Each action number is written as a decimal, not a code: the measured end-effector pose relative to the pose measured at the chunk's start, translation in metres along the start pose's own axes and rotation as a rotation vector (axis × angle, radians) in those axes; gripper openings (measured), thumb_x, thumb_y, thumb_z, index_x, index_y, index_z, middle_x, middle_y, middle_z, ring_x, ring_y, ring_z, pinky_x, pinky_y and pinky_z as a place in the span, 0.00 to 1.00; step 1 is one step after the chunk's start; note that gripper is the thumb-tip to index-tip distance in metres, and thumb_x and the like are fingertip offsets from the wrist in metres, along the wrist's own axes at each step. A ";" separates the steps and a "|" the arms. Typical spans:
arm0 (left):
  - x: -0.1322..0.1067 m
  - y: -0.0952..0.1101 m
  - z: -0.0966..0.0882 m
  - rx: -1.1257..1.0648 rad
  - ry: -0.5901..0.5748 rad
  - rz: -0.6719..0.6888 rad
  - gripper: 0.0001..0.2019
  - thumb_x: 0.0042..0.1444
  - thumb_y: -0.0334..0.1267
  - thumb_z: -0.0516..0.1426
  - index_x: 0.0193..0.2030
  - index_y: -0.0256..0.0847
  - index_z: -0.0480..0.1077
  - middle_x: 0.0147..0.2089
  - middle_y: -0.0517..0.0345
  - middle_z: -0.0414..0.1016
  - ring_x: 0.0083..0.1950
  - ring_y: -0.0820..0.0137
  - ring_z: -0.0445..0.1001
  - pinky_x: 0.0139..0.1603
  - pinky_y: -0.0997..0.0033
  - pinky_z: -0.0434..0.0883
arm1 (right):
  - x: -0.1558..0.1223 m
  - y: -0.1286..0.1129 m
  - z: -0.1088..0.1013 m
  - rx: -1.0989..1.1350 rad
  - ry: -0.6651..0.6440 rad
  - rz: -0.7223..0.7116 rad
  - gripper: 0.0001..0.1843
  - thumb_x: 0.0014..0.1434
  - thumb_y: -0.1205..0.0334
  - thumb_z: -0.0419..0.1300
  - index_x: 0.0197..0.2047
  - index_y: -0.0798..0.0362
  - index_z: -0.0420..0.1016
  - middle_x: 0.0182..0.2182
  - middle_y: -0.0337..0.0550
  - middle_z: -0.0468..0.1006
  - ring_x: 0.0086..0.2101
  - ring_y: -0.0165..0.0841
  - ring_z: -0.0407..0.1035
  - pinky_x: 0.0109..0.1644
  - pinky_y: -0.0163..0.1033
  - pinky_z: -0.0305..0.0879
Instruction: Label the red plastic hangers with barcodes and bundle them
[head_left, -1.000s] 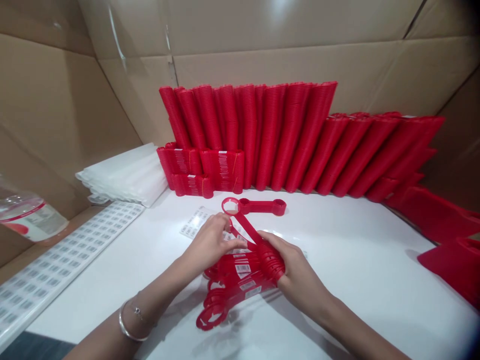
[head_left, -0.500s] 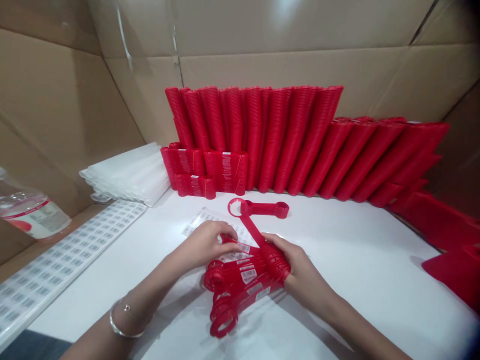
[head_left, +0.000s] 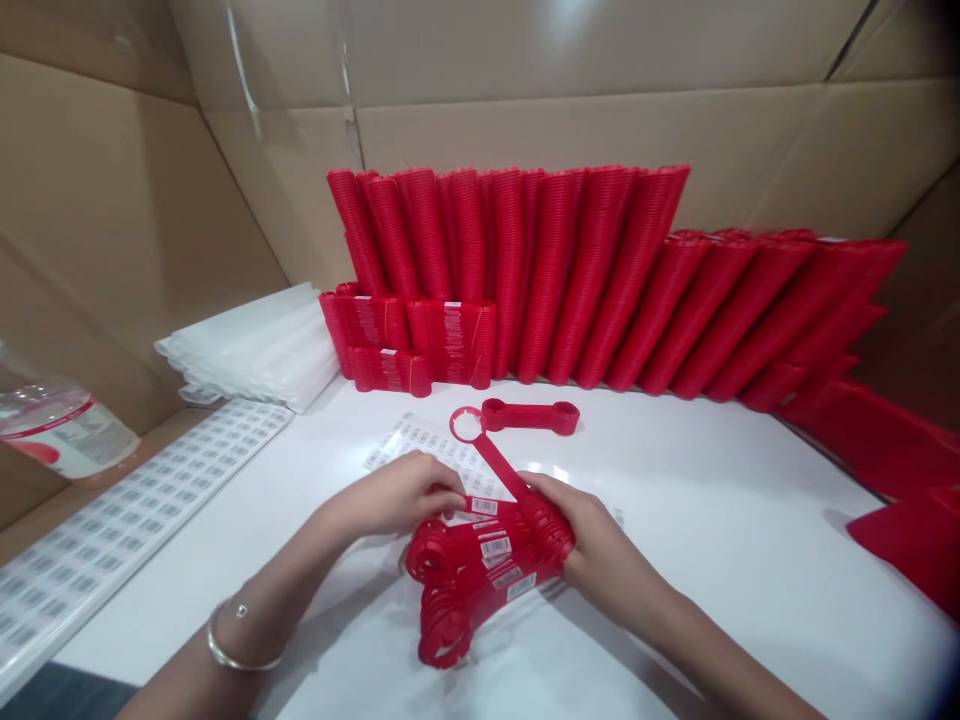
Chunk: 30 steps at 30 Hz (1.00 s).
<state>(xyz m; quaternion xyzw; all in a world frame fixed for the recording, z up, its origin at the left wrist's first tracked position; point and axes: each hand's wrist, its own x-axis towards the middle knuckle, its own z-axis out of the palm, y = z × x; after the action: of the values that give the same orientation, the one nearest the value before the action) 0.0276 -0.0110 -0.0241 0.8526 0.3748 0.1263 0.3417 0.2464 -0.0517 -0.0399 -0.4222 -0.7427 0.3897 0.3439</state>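
My right hand [head_left: 592, 545] is closed round one end of a fanned bundle of red plastic pieces [head_left: 480, 570] with ring ends, each bearing a small white barcode label. My left hand [head_left: 401, 495] pinches the upper pieces of the fan near their labels. One piece [head_left: 487, 455] sticks up and away from the bundle, its ring end resting near a loose red piece [head_left: 531, 416] that lies flat on the white table [head_left: 712, 540]. A barcode sticker sheet [head_left: 420, 445] lies under my hands.
Tall leaning stacks of the same red pieces [head_left: 570, 275] line the back, with bound bundles [head_left: 409, 340] before them. A pile of clear plastic bags [head_left: 251, 350] and a long label sheet [head_left: 112, 520] lie left, beside a water bottle [head_left: 60, 430]. Cardboard walls surround the table.
My left hand has come down from the raised piece onto the fan. The bundle's fanned ends have swung slightly right and closer together.
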 end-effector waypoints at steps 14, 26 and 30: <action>0.048 -0.106 -0.060 0.319 0.349 -0.267 0.09 0.40 0.27 0.52 0.28 0.38 0.72 0.33 0.54 0.75 0.36 0.64 0.71 0.39 0.70 0.66 | -0.002 0.001 -0.002 0.049 -0.096 0.067 0.28 0.46 0.79 0.48 0.48 0.49 0.70 0.42 0.41 0.75 0.41 0.37 0.70 0.44 0.43 0.67; 0.004 -0.060 -0.095 0.212 0.481 -0.171 0.10 0.50 0.43 0.54 0.30 0.37 0.69 0.33 0.56 0.72 0.35 0.70 0.70 0.34 0.74 0.66 | 0.000 0.006 -0.005 0.061 -0.080 0.136 0.26 0.47 0.77 0.48 0.48 0.50 0.70 0.40 0.40 0.76 0.38 0.34 0.70 0.42 0.39 0.66; -0.002 -0.004 -0.087 0.038 0.661 -0.108 0.10 0.50 0.44 0.56 0.32 0.38 0.70 0.30 0.59 0.73 0.31 0.73 0.69 0.32 0.76 0.65 | 0.001 0.010 -0.003 0.068 -0.075 0.158 0.28 0.47 0.77 0.47 0.49 0.48 0.69 0.40 0.40 0.76 0.37 0.33 0.71 0.38 0.36 0.66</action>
<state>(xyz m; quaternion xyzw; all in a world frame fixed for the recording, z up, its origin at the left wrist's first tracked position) -0.0167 0.0319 0.0372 0.7507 0.5122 0.3705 0.1918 0.2524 -0.0464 -0.0467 -0.4529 -0.7057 0.4560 0.2982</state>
